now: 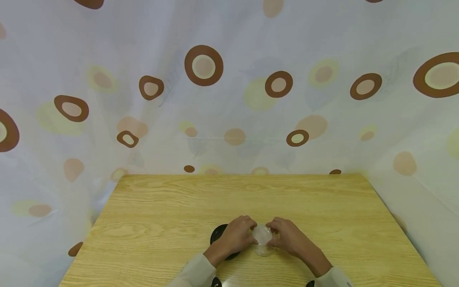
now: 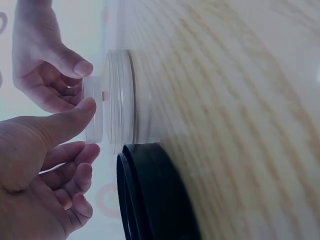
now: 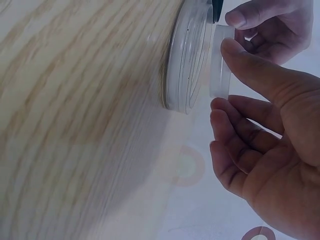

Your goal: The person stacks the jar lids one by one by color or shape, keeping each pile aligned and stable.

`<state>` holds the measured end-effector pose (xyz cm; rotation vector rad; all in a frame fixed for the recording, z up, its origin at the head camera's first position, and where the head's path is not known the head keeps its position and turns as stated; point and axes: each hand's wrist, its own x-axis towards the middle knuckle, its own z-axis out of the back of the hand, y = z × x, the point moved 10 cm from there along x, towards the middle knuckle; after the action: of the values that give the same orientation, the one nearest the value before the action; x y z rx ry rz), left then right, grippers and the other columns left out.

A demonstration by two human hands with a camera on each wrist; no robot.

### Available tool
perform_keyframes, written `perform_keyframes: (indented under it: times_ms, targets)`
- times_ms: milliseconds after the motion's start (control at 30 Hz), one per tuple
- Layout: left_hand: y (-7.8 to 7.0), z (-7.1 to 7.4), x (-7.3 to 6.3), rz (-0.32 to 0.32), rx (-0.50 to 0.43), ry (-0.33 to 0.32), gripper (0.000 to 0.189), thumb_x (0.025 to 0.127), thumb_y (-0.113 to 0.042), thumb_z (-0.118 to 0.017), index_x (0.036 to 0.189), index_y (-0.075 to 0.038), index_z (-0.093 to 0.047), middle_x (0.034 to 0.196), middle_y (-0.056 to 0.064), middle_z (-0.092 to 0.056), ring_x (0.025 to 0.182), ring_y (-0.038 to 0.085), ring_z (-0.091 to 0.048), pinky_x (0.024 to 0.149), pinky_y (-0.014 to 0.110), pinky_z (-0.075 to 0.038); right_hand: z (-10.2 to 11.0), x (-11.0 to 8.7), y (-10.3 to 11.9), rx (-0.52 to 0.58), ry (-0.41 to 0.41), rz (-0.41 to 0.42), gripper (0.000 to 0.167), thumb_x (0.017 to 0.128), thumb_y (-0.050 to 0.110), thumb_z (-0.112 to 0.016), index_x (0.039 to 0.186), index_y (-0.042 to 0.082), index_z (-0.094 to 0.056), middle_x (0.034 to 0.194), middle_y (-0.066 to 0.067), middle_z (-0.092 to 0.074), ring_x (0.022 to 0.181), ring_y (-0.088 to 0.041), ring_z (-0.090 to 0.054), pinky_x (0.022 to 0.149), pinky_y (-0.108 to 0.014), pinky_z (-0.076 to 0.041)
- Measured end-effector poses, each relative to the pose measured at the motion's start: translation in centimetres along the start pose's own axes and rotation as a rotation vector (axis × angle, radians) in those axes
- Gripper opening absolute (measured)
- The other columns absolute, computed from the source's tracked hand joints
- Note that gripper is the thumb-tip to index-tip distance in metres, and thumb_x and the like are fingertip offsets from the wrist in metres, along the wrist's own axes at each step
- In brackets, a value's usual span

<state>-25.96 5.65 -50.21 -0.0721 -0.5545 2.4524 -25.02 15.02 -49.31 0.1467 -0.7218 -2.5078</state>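
Note:
Both hands hold one small translucent round lid-like disc [image 1: 263,234] by its rim, from opposite sides. My left hand [image 1: 239,233] pinches its left edge between thumb and fingers; my right hand [image 1: 287,236] pinches the right edge. Just beneath the disc [image 2: 98,120], a wider clear round container [image 2: 120,100] sits on the table. A narrow gap shows between disc and container in the right wrist view, where the disc [image 3: 220,70] stands apart from the container [image 3: 185,60]. A black round dish-like piece [image 1: 217,232] lies partly hidden under my left hand and forearm.
The wood-grain table [image 1: 161,215] extends around the hands on every side. A white patterned cloth [image 1: 229,99] hangs behind it and along both sides. In the left wrist view the black piece [image 2: 165,195] stands close beside the clear container.

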Motion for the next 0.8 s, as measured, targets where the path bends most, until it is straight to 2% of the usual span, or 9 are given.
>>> perform_keyframes:
  times_ms: [300, 467, 600, 800]
  targets:
    - [-0.3, -0.4, -0.3, -0.010, 0.020, 0.010, 0.033, 0.075, -0.030, -0.080, 0.099, -0.010, -0.069, 0.089, -0.003, -0.063, 0.078, 0.007, -0.054, 0.067, 0.019, -0.045, -0.5, -0.3, 0.0, 0.000, 0.023, -0.024, 0.046, 0.072, 0.019, -0.082, 0.108, -0.004, -0.066, 0.089, 0.001, -0.060, 0.078, -0.009, -0.055, 0.066, -0.023, -0.048]
    - [-0.4, -0.5, -0.2, -0.004, 0.071, 0.009, 0.034, 0.075, -0.031, -0.080, 0.101, -0.012, -0.069, 0.087, -0.005, -0.062, 0.077, 0.007, -0.054, 0.068, 0.020, -0.045, -0.6, -0.2, 0.1, -0.044, 0.000, -0.003, 0.046, 0.070, 0.019, -0.083, 0.105, -0.005, -0.067, 0.085, 0.001, -0.058, 0.074, -0.007, -0.051, 0.065, -0.023, -0.046]
    - [-0.4, -0.6, -0.2, 0.010, 0.102, 0.027, 0.037, 0.074, -0.033, -0.080, 0.103, -0.013, -0.070, 0.087, -0.006, -0.061, 0.076, 0.006, -0.054, 0.069, 0.020, -0.045, -0.9, -0.2, 0.0, -0.031, 0.018, -0.016, 0.046, 0.069, 0.019, -0.084, 0.104, -0.005, -0.067, 0.084, 0.001, -0.058, 0.073, -0.007, -0.050, 0.063, -0.022, -0.045]
    - [-0.5, -0.8, -0.2, 0.027, 0.087, 0.042, 0.039, 0.072, -0.032, -0.082, 0.103, -0.012, -0.071, 0.084, -0.006, -0.060, 0.074, 0.005, -0.051, 0.066, 0.018, -0.043, -1.3, -0.3, -0.1, -0.027, 0.038, -0.024, 0.044, 0.068, 0.018, -0.084, 0.101, -0.005, -0.068, 0.082, 0.000, -0.056, 0.071, -0.005, -0.045, 0.062, -0.021, -0.043]
